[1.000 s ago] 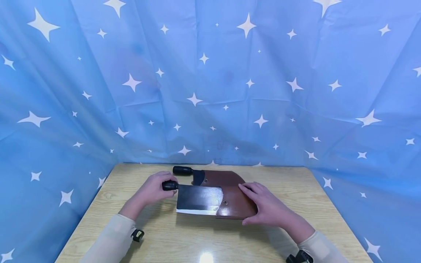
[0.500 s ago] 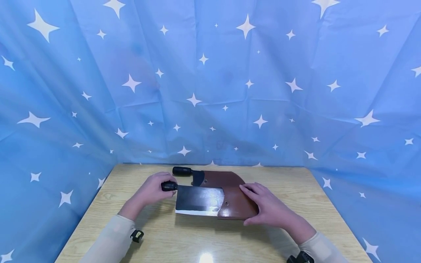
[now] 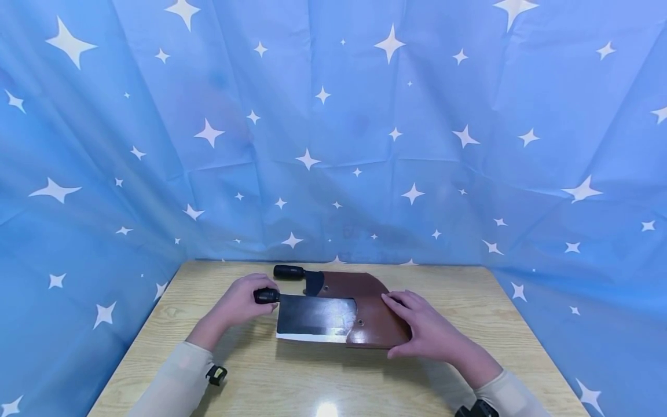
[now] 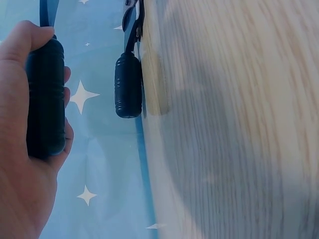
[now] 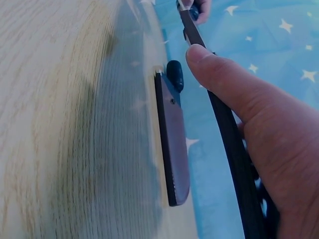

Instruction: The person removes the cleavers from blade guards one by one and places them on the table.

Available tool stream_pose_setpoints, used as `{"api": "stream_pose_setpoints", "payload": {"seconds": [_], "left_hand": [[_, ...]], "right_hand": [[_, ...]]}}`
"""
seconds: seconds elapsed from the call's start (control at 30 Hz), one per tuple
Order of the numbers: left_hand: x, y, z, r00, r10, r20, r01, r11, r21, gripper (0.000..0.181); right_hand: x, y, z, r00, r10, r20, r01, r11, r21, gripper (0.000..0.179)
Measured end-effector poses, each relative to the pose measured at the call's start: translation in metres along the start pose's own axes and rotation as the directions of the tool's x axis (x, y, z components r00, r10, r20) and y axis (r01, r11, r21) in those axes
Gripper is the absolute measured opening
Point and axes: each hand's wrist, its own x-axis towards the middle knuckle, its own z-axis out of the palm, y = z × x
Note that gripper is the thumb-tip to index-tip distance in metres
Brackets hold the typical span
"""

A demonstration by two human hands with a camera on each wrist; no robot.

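Set against the earlier frames, the cleaver (image 3: 315,315) has slid a little to the left and the sheath (image 3: 377,325) a little to the right, so slightly more blade is bare. The step in hand looks to be drawing the cleaver out. The cleaver is held above the table (image 3: 271,382), its far end inside the sheath and its bright edge turned towards the person.

The left hand (image 3: 242,300) wraps the handle (image 4: 46,99), thumb laid up by the neck and fingertips curling round the far side. The right hand (image 3: 432,335) clasps the sheath by its right end, thumb on its rim; the rest of those fingers are mostly hidden in the wrist view, so I cannot tell how closely they sit together.

A second cleaver (image 3: 288,271) lies behind, sheathed, on the table.

The next move, I judge, calls for a straight, even pull leftward while the right hand keeps the sheath still (a twist here could make the blade bind or nick the leather-like wall), with fingers clear of the edge.
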Motion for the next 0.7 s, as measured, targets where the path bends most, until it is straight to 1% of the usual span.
{"api": "stream_pose_setpoints", "payload": {"seconds": [0.2,0.47,0.7], "left_hand": [[-0.0011,-0.0007,-0.0006,1.0,-0.013,-0.002,0.013,1.0,-0.006,0.03],[-0.0021,-0.0028,-0.0009,1.0,-0.01,-0.008,0.01,1.0,-0.004,0.03],[-0.003,-0.0042,-0.0013,1.0,-0.014,-0.016,0.014,1.0,-0.002,0.031]], "right_hand": [[-0.0013,0.0011,-0.0005,1.0,-0.003,-0.005,0.003,1.0,0.0,0.121],[-0.0031,0.0022,-0.0007,1.0,0.004,0.0,-0.004,1.0,-0.002,0.119],[-0.0037,0.0031,-0.0009,0.999,-0.011,-0.03,0.011,1.0,-0.004,0.12]]}}
